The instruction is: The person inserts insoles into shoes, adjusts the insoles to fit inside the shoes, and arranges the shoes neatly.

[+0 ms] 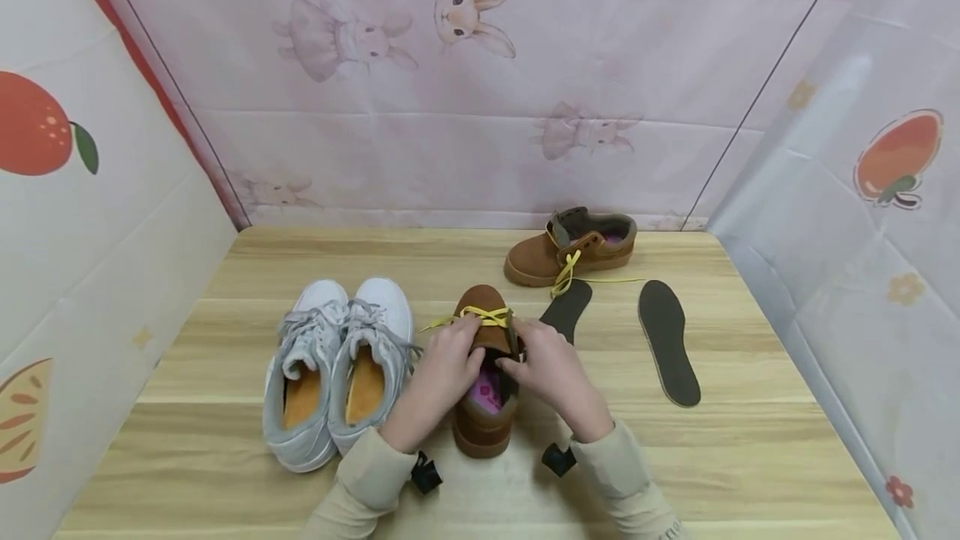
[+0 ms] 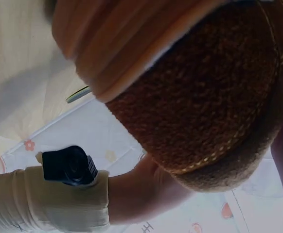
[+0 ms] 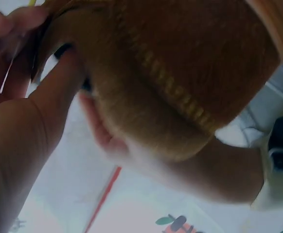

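Note:
A brown shoe (image 1: 483, 436) with yellow laces (image 1: 487, 317) stands on the table between my hands, toe pointing away. Inside it a pink-purple insole (image 1: 487, 388) shows. My left hand (image 1: 444, 365) grips the left side of the shoe's opening, with the thumb at the inner edge and fingers near the laces. My right hand (image 1: 553, 367) pinches the right side of the opening. In the right wrist view, the right thumb (image 3: 59, 92) reaches into the opening behind the shoe's padded heel collar (image 3: 132, 107). The shoe's heel (image 2: 200, 87) fills much of the left wrist view.
A pair of white sneakers (image 1: 372, 307) with orange-tan insoles stands to the left. Behind on the right is another brown shoe (image 1: 536, 258), its yellow lace loosened. Two dark insoles lie to the right, one insole (image 1: 568, 307) partly behind my right hand, the other insole (image 1: 667, 344) farther out.

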`<state>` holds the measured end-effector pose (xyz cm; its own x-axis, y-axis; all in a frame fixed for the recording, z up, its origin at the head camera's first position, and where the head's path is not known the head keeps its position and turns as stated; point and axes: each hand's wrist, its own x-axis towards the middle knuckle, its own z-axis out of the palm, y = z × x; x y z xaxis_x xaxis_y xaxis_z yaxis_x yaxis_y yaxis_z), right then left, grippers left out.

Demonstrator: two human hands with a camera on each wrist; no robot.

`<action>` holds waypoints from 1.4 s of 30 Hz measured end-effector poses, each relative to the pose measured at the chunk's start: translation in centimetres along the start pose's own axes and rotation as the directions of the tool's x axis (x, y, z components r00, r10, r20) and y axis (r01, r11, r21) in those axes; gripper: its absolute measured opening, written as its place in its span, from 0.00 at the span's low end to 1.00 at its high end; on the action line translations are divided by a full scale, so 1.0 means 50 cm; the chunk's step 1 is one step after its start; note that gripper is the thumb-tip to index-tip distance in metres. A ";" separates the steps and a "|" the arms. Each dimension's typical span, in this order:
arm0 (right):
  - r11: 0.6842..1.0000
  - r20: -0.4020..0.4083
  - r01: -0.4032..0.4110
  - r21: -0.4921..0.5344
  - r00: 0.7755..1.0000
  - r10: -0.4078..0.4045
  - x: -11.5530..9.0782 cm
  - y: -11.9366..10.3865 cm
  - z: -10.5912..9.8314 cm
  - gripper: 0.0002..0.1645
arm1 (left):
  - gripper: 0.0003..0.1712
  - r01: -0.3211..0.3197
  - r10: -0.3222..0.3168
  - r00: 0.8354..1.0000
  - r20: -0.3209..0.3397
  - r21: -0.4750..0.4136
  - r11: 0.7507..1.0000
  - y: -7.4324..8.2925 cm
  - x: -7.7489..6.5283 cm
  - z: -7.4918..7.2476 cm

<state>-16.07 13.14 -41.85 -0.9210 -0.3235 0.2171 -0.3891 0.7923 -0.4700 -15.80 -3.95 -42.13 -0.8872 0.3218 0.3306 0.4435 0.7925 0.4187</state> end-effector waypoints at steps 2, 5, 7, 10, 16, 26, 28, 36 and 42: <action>0.999 -0.035 0.012 -0.040 0.999 -0.014 0.005 0.002 0.006 0.18 | 0.19 -0.004 0.004 1.000 -0.018 -0.002 1.000 -0.002 0.004 0.000; 0.999 -0.073 0.021 -0.047 0.997 -0.025 0.011 0.007 0.011 0.09 | 0.15 -0.002 0.002 0.999 -0.032 0.002 1.000 -0.003 0.009 -0.001; 0.999 -0.086 0.024 -0.042 0.996 -0.027 0.014 0.010 0.012 0.05 | 0.12 0.017 -0.018 0.999 -0.033 -0.014 1.000 -0.003 0.013 -0.003; 1.000 -0.084 0.013 -0.018 0.996 -0.014 0.017 0.013 0.012 0.05 | 0.07 0.045 -0.046 0.998 -0.031 -0.027 0.999 -0.001 0.022 -0.005; 1.000 -0.079 -0.010 0.007 0.997 0.011 0.022 0.015 0.016 0.10 | 0.08 0.086 -0.086 0.996 0.005 0.005 0.996 0.006 0.049 -0.013; 1.000 -0.165 -0.013 0.020 0.986 0.017 0.034 0.023 0.026 0.11 | 0.11 0.148 -0.149 0.989 0.023 0.045 0.988 0.006 0.088 -0.019; 1.000 -0.199 -0.022 0.019 0.980 0.025 0.038 0.023 0.029 0.10 | 0.11 0.166 -0.167 0.986 0.003 0.054 0.985 0.004 0.091 -0.017; 0.998 -0.316 -0.070 -0.002 0.946 0.065 0.050 0.016 0.046 0.14 | 0.14 0.202 -0.201 0.979 -0.024 0.089 0.975 0.002 0.091 -0.007; 0.997 -0.293 -0.080 0.010 0.953 0.080 0.048 0.015 0.043 0.10 | 0.14 0.210 -0.209 0.978 -0.022 0.109 0.972 0.005 0.090 -0.008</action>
<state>-18.60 11.86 -43.50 -0.9027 -0.0934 0.4200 -0.3140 0.8103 -0.4947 -19.64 -2.53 -40.21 -0.9572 0.1373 0.2548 0.2305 0.8940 0.3842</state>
